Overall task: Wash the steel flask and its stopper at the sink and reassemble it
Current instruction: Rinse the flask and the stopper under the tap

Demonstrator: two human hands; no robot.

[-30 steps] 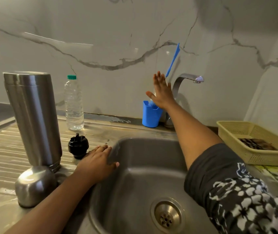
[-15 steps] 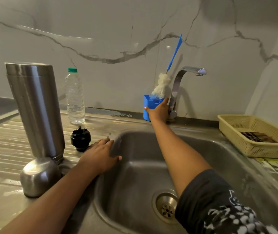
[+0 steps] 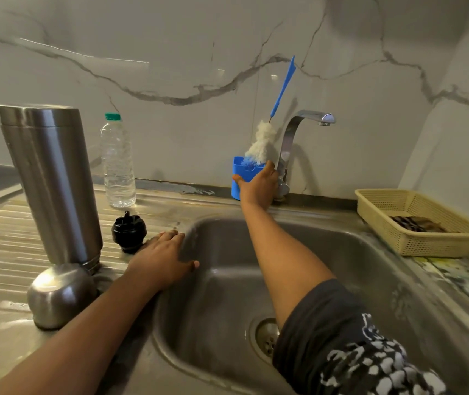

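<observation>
Trainee: Where is the right grip [image 3: 259, 188]?

Mentor: At twelve o'clock of the sink [image 3: 224, 249], low against the tap [image 3: 294, 138], with its thumb across the blue holder [image 3: 242, 168]. The palm hides the fingers, so I cannot tell whether they are wrapped round the tap's lever or only touching it. Nothing runs from the spout.

Trainee: And the left grip [image 3: 162, 260]?

Mentor: Flat, fingers straight, holding nothing. It rests on the worktop [image 3: 5, 243] at the sink's nine o'clock rim, just beside the black stopper [image 3: 128, 232].

Trainee: The steel flask [image 3: 50, 183]?

Mentor: It stands on the ribbed drainer at ten o'clock, with its steel cap [image 3: 59, 295] at its foot. Neither is in the basin yet, so I judge the washing barely begun.

Trainee: How should the tap be opened?

Mentor: Gently, I'd say. A hard stream would likely spray off bare steel. A modest flow first, then the flask brought under it. The bottle brush [image 3: 262, 141] stands in the holder by the tap, close enough for the right grip. Wet steel will probably be slippery, so hold the flask round its body.

Trainee: Anything else around?

Mentor: The worktop is stainless, with shiny patches. The wall behind is pale, veined marble. A plastic water bottle [image 3: 117, 163] stands at eleven o'clock. A beige basket [image 3: 416, 243] at two o'clock holds something dark that I cannot make out.
</observation>
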